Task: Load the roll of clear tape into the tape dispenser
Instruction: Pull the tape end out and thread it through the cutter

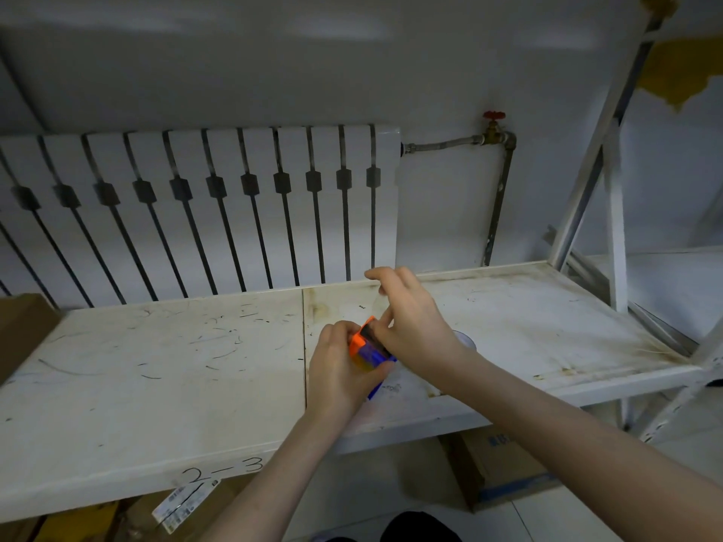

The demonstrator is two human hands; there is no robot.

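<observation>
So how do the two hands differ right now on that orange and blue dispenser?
The left hand wraps around the orange and blue plastic tape dispenser from below in a closed grip; the right hand works at its top with fingertips only. The left sits lower and nearer the camera; the right reaches over from farther back. Both are bare and over the scuffed white shelf.

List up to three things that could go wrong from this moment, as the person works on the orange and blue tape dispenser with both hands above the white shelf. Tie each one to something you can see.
1. The left hand alone holds the tape dispenser above the shelf; a slip could drop it.
2. The right hand has its fingertips at the dark plate by the orange end; if that is the cutter, a finger might get nicked.
3. A clear strip seems to rise from the dispenser to the right hand; it may twist or stick to itself.
</observation>
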